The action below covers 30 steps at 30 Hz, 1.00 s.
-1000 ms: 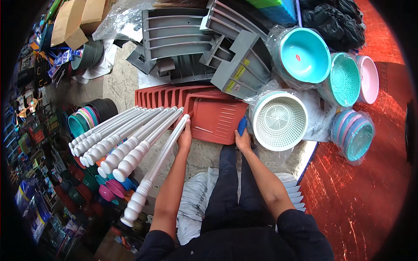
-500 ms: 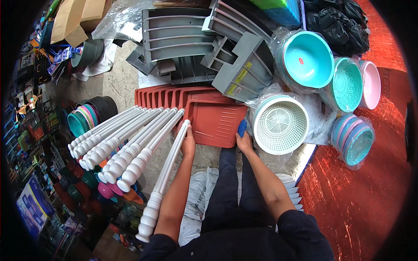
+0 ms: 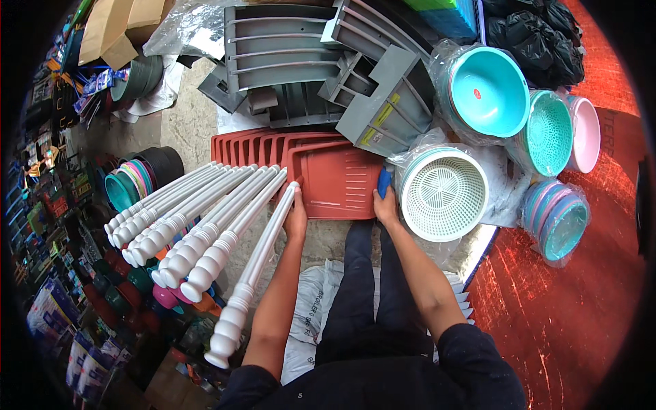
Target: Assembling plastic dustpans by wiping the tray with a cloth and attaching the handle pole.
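Note:
A row of red long-handled dustpans stands before me, the pans nested one behind another. Their white turned handles fan out toward the lower left. At the left side of the nearest pan, close to the foot of its handle, my left hand is closed on that dustpan. My right hand is closed at the pan's right edge around a small blue pad. Whether the pad is cloth or sponge cannot be told, and my right fingertips are partly hidden.
Grey ribbed plastic pieces are piled behind the pans. Plastic-wrapped basins and a white colander stand to the right, with black bags beyond. Stacked tubs sit at left. White sacks lie by my legs.
The nearest dustpan has shifted slightly away from me, its near edge rising, and its handle end has swung a little left. Both hands moved with it and keep their grip.

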Tool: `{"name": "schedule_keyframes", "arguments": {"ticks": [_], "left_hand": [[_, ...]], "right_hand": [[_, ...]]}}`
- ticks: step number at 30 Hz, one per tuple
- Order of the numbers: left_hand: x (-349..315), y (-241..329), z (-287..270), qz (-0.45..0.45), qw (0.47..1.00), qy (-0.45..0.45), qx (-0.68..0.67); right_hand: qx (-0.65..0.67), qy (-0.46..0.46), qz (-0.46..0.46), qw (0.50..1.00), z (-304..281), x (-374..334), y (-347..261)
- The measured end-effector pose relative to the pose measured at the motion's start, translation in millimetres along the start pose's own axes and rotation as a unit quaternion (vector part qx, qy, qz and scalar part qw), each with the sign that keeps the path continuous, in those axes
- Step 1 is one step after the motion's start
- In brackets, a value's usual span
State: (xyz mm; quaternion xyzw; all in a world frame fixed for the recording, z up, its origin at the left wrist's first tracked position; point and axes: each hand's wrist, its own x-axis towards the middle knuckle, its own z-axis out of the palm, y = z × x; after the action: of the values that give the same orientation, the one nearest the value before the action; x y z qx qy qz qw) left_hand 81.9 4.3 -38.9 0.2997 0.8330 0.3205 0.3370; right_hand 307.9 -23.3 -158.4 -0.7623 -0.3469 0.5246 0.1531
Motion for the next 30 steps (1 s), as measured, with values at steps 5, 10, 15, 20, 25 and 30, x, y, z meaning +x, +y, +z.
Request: {"name": "schedule_keyframes", "arguments": {"ticks": [5,10,15,20,25,30], "left_hand": [[15,13,15,-0.022,0.991,0.033,0.13],[17,0,28,-0.014,0.999,0.049,-0.012],[7,-8,19,-0.095,0.991,0.041,-0.088],[6,-18,24,-0.106,0.992,0.058,-0.032],[-13,-8,33,-0.072,0.994,0.017,-0.081],[-86,-16,19,-0.02,0.99,-0.114,-0.08]], "right_hand": [[-0.065,-0.017,0.005,0.998,1,10,-12],[-0.133,-0.022,-0.056,0.989,-11,-4,-20],[-0.148,0.057,-0.213,0.964,-24,-68,-39],[-0.073,0.027,-0.204,0.976,-22,-108,-43],[0.119,-0.052,-0.027,0.991,-25,-129,-16],[0.306,-0.181,0.081,0.931,-76,-180,-51]]}}
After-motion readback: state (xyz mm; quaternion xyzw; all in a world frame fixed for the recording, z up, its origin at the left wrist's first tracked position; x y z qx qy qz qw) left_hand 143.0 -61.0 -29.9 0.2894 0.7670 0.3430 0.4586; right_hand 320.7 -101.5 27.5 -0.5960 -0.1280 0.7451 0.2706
